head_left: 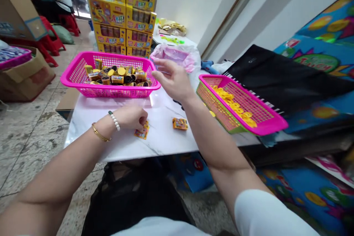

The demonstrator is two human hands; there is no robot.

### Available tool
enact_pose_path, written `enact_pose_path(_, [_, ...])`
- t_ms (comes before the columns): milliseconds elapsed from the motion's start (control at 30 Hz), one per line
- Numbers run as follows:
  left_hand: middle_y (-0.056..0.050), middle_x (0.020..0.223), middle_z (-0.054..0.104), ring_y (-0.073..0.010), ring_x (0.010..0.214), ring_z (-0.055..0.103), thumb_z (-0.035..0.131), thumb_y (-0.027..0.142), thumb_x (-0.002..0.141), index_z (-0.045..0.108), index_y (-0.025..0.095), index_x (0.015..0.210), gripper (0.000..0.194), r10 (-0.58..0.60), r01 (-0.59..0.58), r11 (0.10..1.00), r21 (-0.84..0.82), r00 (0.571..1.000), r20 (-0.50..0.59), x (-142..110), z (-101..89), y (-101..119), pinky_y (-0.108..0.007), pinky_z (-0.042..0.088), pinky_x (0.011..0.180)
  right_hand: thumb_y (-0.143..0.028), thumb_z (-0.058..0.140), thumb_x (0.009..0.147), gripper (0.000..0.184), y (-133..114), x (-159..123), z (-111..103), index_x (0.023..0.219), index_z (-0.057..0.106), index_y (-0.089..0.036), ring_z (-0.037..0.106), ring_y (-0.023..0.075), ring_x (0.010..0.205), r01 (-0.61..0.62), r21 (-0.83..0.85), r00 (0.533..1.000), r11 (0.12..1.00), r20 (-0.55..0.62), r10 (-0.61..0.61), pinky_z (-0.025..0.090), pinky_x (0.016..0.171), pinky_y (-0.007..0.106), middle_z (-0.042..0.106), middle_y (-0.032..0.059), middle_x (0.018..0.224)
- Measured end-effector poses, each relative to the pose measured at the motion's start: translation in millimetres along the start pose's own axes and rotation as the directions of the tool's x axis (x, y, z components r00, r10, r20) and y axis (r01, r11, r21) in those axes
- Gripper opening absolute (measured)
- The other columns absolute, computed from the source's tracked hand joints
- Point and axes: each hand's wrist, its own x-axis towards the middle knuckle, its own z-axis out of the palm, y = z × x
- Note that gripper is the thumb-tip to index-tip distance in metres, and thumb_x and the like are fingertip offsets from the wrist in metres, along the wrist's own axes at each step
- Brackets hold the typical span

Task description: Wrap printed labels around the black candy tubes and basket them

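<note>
A small orange-and-yellow printed packet (142, 131) lies on the white marble desk (121, 145), right under your left hand (129, 117). The hand curls down with its fingertips at the packet's upper edge, but the fingers hide the contact, so you cannot tell whether they pinch it. A second packet (180, 124) lies flat to the right, well clear of that hand. Your right hand (173, 79) is spread open in the air above the desk, not touching anything, just beside the far end of a pink basket (110, 92) full of small yellow-lidded canisters (117, 76). To your right, a pink-and-green basket (243, 108) holds yellow rings (232, 105). A plastic bag (177, 57) sits behind your right hand, and stacked yellow cartons (121, 18) rise beyond the desk.
</note>
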Motion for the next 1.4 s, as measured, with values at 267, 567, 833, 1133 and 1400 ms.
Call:
enact_pose_path(267, [-0.001,0.064,0.064,-0.0122,0.054,0.045,0.076,0.024,0.070,0.071,0.018,0.066,0.008,0.031,-0.031,0.999,-0.019,0.999,0.018,1,3.5,5,-0.027,0.027,0.055,-0.032,0.066,0.091,0.016,-20,-124,-10,0.088,0.078,-0.022,0.073,0.0234,0.100,-0.147,0.033,0.988,0.989,-0.044,0.148,0.058,0.093,0.041,0.078,0.0081,0.103])
enact_pose_path(567, [0.001,0.062,0.060,-0.0118,0.057,0.048,0.075,0.008,0.065,0.069,0.020,0.059,0.014,0.155,-0.171,0.933,-0.316,0.985,-0.073,7,8.1,-2,-0.024,0.031,0.058,-0.039,0.068,0.088,0.020,-15,-150,-2,0.087,0.079,-0.023,0.074,0.0236,0.089,-0.334,0.121,0.942,0.935,0.020,0.335,0.060,0.075,0.037,0.079,0.0076,0.096])
enact_pose_path(833, [-0.001,0.070,0.059,-0.0117,0.067,0.052,0.074,0.016,0.078,0.071,0.017,0.069,0.010,0.223,-0.374,0.909,-0.182,0.807,-0.546,-3,-2.8,13,-0.024,0.036,0.064,-0.067,0.071,0.077,0.053,-7,-132,14,0.087,0.077,-0.015,0.072,0.0204,0.072,-0.664,0.418,0.745,0.619,0.301,0.596,0.051,0.045,0.024,0.076,0.0100,0.083])
enact_pose_path(1133, [-0.001,0.066,0.061,-0.0113,0.060,0.049,0.069,0.037,0.084,0.066,0.017,0.073,0.023,-0.185,-0.347,0.776,-0.526,0.672,-0.717,-5,2.5,25,-0.025,0.039,0.059,-0.062,0.078,0.072,0.044,7,-105,26,0.078,0.077,-0.019,0.065,0.0157,0.070,-0.471,0.602,0.814,0.644,0.016,0.580,0.055,0.068,0.030,0.074,0.0045,0.077])
enact_pose_path(1400, [-0.004,0.076,0.069,-0.0139,0.068,0.058,0.071,0.040,0.083,0.073,0.017,0.079,0.023,-0.312,-0.381,0.674,-0.633,0.629,-0.712,-2,12.8,33,-0.026,0.048,0.065,-0.063,0.069,0.083,0.044,10,-108,33,0.072,0.073,-0.020,0.063,0.0184,0.073,-0.446,0.508,0.840,0.737,-0.046,0.541,0.052,0.072,0.033,0.067,0.0020,0.069])
